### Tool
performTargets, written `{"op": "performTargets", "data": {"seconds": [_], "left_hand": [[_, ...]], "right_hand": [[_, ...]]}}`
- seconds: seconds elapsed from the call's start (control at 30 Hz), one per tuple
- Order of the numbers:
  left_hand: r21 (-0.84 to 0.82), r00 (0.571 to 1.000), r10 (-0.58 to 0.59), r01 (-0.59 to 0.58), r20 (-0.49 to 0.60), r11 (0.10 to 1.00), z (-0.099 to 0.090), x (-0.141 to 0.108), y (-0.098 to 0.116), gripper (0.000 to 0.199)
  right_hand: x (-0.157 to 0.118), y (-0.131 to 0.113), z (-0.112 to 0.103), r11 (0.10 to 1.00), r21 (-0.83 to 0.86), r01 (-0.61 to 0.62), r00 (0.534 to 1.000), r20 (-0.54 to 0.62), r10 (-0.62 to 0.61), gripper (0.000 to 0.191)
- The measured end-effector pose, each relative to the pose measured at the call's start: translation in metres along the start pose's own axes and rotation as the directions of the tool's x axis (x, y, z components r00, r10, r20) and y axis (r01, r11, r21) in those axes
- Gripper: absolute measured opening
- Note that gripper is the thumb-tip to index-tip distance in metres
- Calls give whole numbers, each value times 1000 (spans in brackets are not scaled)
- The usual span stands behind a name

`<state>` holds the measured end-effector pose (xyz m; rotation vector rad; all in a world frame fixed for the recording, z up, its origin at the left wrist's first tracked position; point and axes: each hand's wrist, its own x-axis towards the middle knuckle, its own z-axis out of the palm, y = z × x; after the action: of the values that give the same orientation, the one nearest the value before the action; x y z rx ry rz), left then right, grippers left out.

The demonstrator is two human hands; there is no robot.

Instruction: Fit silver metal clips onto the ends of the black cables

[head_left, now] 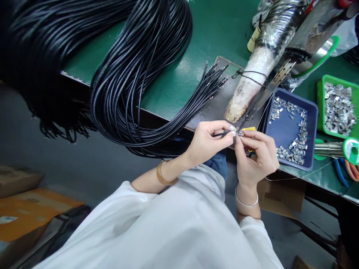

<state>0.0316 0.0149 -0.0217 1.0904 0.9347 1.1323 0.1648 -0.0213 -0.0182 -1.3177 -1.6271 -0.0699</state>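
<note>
My left hand [209, 140] pinches a black cable [220, 134] close to its end, at the front edge of the bench. Facing it, my right hand [256, 153] has thumb and fingers closed on a small metal connector [239, 133], which meets the cable's tip. Fingertips hide just how the two join. Right above the hands is the tip of a soldering iron [246, 116], beside a plastic-wrapped fume pipe [246, 89]. A bundle of black cables [193, 101] lies left of them, its stripped ends on a dark plate [203, 116].
To the right, a blue tray [290, 129] holds scattered metal connectors, and a green bin [321, 101] is full of them. A solder spool [331, 149] and pliers [340, 173] lie nearby. Thick cable coils [120, 74] cover the bench's left side and hang over its edge.
</note>
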Motion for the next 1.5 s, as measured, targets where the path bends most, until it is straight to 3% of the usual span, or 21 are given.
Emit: {"op": "performTargets", "data": {"seconds": [0.23, 0.37, 0.43, 0.5, 0.63, 0.8, 0.9, 0.97, 1.03, 1.13, 1.2, 1.27, 1.37, 1.5], "left_hand": [[-1, 997, -44, 45, 64, 999, -4, 0, 1, 11], [25, 992, -63, 61, 111, 998, -3, -5, 2, 14], [39, 988, -68, 64, 137, 997, -3, -9, 2, 17], [57, 987, -55, 46, 152, 997, -2, -13, 1, 19], [156, 990, 31, -52, 136, 986, -3, -18, -5, 19], [208, 986, 130, -150, 104, 967, -4, -22, -10, 24], [255, 958, 250, -279, 142, 926, -5, -24, -9, 25], [289, 925, 343, -377, 164, 880, -6, -25, -8, 24], [306, 910, 385, -415, 155, 857, -6, -25, -9, 23], [275, 934, 341, -357, 106, 893, -6, -23, -10, 20], [236, 960, 269, -278, 70, 931, -6, -21, -11, 19], [198, 977, 207, -212, 46, 957, -6, -19, -10, 19], [135, 985, 170, -173, 34, 976, -6, -15, -8, 18], [72, 996, 89, -91, 24, 993, -4, -10, -6, 16]], "right_hand": [[-8, 3, -5, 999, 1, 35, 998, 54, -35, 14], [-10, 8, -15, 997, 70, -43, 999, -17, 44, 14], [-11, 8, -22, 999, 7, -54, 998, -27, 54, 19], [-10, 6, -26, 993, -119, 10, 999, 52, -3, 21], [-7, 0, -24, 964, -227, 136, 970, 227, -83, 12], [-9, 3, -16, 986, -164, -14, 967, 250, 56, 3], [-11, 7, -17, 996, -69, -53, 953, 295, 71, 8], [-10, 10, -19, 997, -49, -66, 964, 253, 76, 9], [-7, 11, -20, 993, -35, -110, 987, 117, 113, 10], [-4, 10, -20, 986, 115, -121, 974, -179, 141, 12], [-3, 8, -18, 971, 228, -76, 952, -274, 139, 16], [-4, 8, -16, 963, 259, -74, 957, -254, 142, 21], [-8, 8, -12, 985, 154, -77, 987, -130, 98, 18], [-11, 8, -8, 997, -26, 72, 997, -3, -72, 17]]}}
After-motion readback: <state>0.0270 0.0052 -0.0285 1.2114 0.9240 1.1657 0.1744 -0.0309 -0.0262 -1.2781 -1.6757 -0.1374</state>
